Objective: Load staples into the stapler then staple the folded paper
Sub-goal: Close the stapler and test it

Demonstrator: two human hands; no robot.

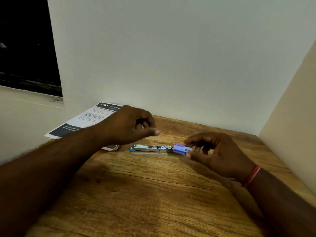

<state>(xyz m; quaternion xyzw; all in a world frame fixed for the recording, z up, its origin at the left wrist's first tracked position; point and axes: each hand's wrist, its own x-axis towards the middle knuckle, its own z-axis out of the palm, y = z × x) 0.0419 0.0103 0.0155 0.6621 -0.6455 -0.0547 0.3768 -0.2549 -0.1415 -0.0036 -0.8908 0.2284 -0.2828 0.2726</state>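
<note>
While your left forearm crosses the frame, it hides the near edge of the printed sheet [89, 119] at far left, so only its top header and a dark band show; the text is too small to read beyond the number. That sheet lies at the back left corner of the wooden table [145, 194], partly overhanging the edge. Just under your left wrist a small pinkish-grey thing [112, 147] peeks out, mostly covered; can't tell what it is. Your left hand [130, 125] hovers above the table, fingers curled loosely with thumb out, and whether it pinches anything is unclear. The stapler [150, 148] lies flopped open flat on the table between your hands, metal channel up, blue base edge showing at its left end. Whether staples sit in the channel is hard to make out. Your right hand [215, 154] pinches the stapler's purple end [182, 149] between thumb and fingertips, which cover part of it. A red band [251, 176] circles your right wrist.
</note>
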